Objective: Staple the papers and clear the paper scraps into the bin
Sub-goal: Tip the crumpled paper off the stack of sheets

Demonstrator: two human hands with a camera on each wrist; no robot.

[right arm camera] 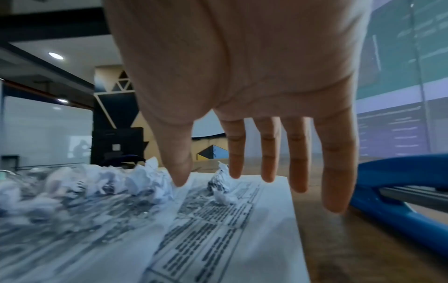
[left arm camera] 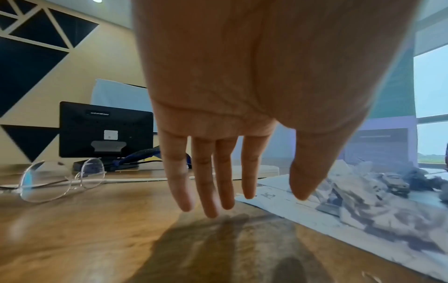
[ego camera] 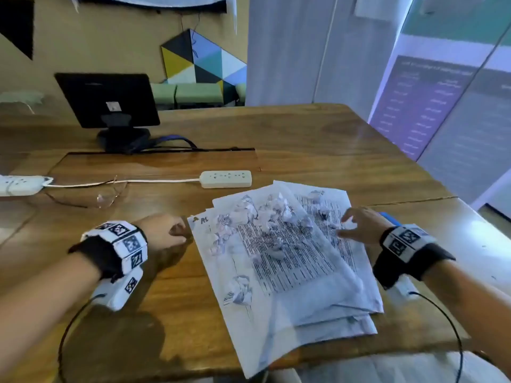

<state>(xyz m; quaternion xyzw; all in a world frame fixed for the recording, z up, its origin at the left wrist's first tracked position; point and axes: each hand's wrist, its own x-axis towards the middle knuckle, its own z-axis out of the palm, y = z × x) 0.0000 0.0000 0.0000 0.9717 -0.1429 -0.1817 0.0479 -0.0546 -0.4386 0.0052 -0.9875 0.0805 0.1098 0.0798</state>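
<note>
On table (ego camera: pixel 304 139), papers (ego camera: pixel 298 272) w/ scraps (ego camera: pixel 265 214), left hand (ego camera: pixel 163 230) & right hand (ego camera: pixel 359 225) spread, holding nothing.

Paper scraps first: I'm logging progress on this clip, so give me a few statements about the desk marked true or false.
1. The scraps lie on the papers. True.
2. The left hand holds the stapler. False: it is open and holds nothing; the blue stapler lies on the table beside the right hand.
3. The right hand is open over the papers. True.
4. The glasses sit on the papers. False: they lie on the table, left of the papers.
</note>
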